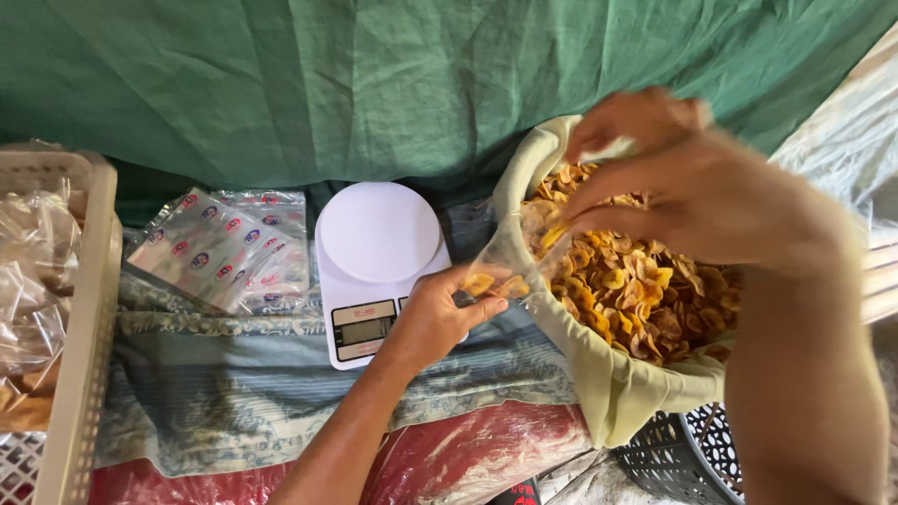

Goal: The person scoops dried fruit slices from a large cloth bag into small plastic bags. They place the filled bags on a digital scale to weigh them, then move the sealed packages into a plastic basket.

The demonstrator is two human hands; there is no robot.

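Note:
My left hand (438,313) grips the lower part of a small clear plastic bag (505,257) that holds a few yellow banana chips. My right hand (683,182), blurred, is at the bag's open top and pinches some chips over it. Just behind lies a big heap of banana chips (645,285) in a pale cloth-lined basket (608,383). A white digital kitchen scale (374,257) with a bare round platform sits just left of my left hand.
A stack of printed clear packets (224,252) lies left of the scale on a patterned blue cloth (234,393). A beige plastic crate (79,309) with filled bags stands at the far left. A green tarp (374,84) hangs behind. A dark plastic basket (687,454) shows at bottom right.

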